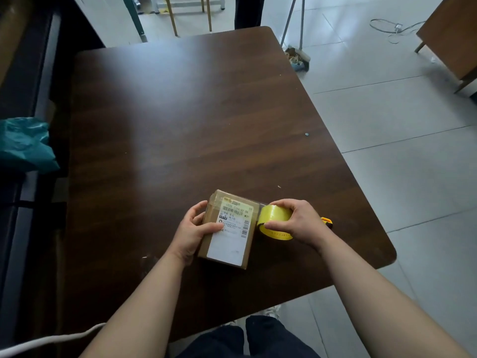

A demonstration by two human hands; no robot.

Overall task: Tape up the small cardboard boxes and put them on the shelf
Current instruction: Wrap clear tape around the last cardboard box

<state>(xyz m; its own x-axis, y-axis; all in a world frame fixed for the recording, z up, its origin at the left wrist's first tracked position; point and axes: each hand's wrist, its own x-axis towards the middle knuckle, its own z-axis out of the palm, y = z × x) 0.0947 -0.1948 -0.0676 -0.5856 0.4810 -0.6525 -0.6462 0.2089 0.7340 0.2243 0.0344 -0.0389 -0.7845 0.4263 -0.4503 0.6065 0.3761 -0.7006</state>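
Note:
A small brown cardboard box (229, 244) with a white shipping label on top lies on the dark wooden table (180, 120), near its front edge. My left hand (192, 228) grips the box's left side, thumb on the label. My right hand (296, 219) holds a yellow roll of tape (272, 218) pressed against the box's right side. A yellow and black utility knife (327, 221) peeks out from behind my right wrist on the table.
A dark shelf unit (23, 104) runs along the left with a teal plastic bag (23, 143) on it. A white cable (38, 341) lies at lower left. A broom and dustpan (296, 56) stand beyond the table's far right corner.

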